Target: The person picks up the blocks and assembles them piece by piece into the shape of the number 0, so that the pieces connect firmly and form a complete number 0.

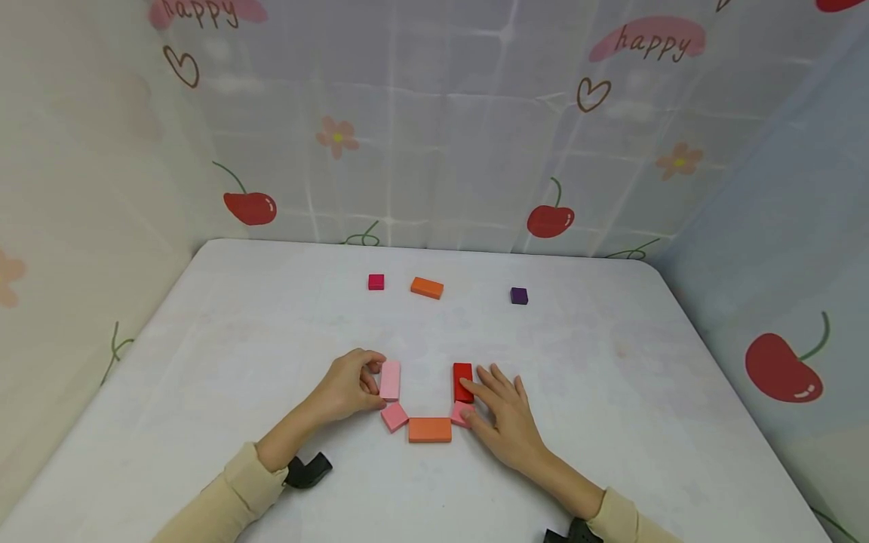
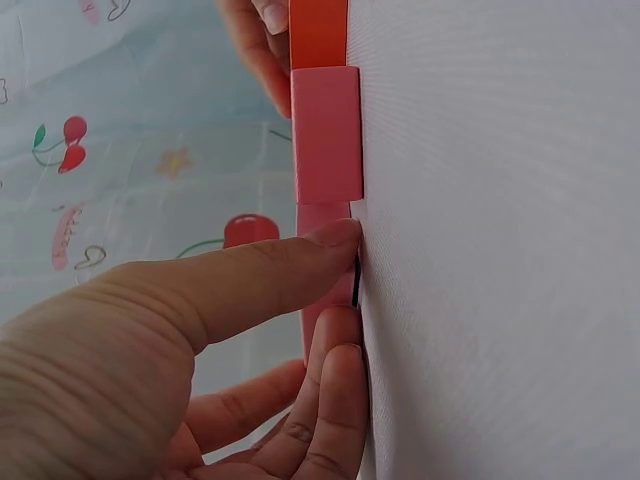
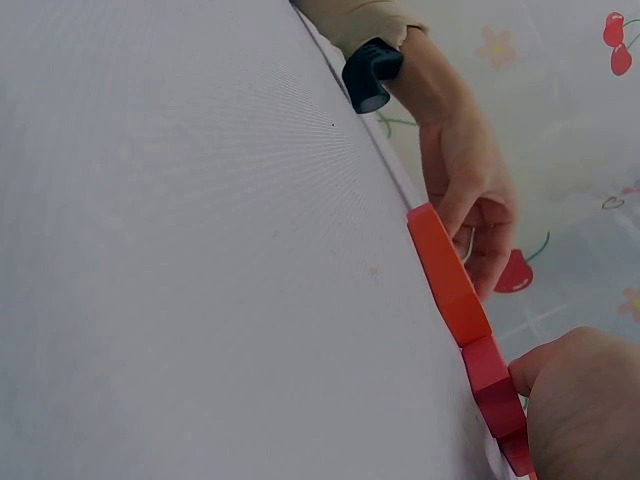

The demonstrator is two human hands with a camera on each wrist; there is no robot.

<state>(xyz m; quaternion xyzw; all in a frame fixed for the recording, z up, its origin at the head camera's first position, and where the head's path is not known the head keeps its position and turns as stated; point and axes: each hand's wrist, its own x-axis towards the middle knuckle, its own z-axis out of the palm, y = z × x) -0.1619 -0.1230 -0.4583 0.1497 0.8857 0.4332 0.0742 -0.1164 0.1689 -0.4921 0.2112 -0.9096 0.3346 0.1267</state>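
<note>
In the head view several blocks form a U on the white table. My left hand [image 1: 351, 385] pinches the light pink oblong block [image 1: 390, 381] at the U's left arm, thumb at its near end and a fingertip at its far end. A pink square block [image 1: 394, 416] sits just below it, and an orange oblong block [image 1: 430, 431] makes the base. My right hand [image 1: 505, 418] lies with its fingers spread; one fingertip touches the red oblong block [image 1: 463, 382], and the thumb rests on another pink block [image 1: 461, 414], which it partly covers.
Farther back on the table [image 1: 271, 317] lie a crimson block [image 1: 376, 282], an orange block [image 1: 427, 288] and a dark purple block [image 1: 519, 296]. A curtain [image 1: 441, 173] with cherry prints hangs behind the table's far edge. Each wrist carries a black camera mount [image 1: 308, 470].
</note>
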